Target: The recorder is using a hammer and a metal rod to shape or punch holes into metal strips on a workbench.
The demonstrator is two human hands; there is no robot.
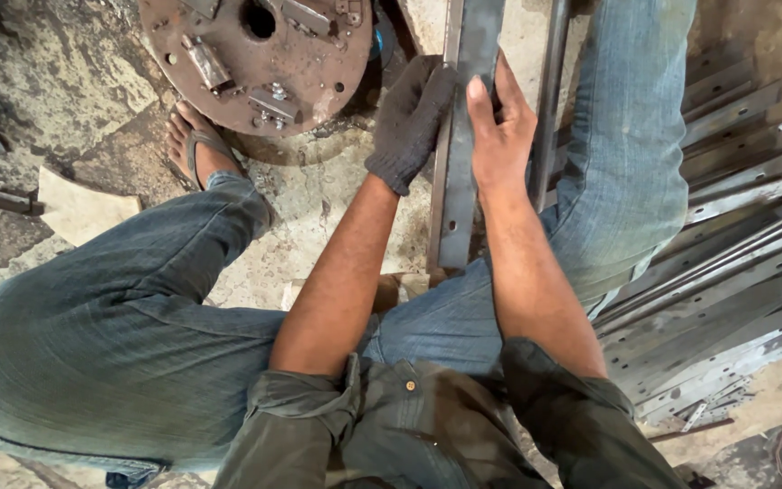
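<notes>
On a cracked concrete floor (337, 208), between the knees of a person in jeans, a long flat steel bar (463, 172) stands lengthwise — the gloved left hand (409, 122) pressed along its left edge, the bare right hand (500, 136) clasped over its right edge. A rusty round steel plate (255, 59) lies beside the left foot — a stack of similar bars (735, 299) sits at right.

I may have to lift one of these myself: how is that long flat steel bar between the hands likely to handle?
The steel bar looks thick, straight and flat, so probably stiff and heavy for its width. Being long, it may swing or tip if gripped near one end. Its edges look square, and the left hand wears a glove while the right hand is bare, so edges may bite.
</notes>
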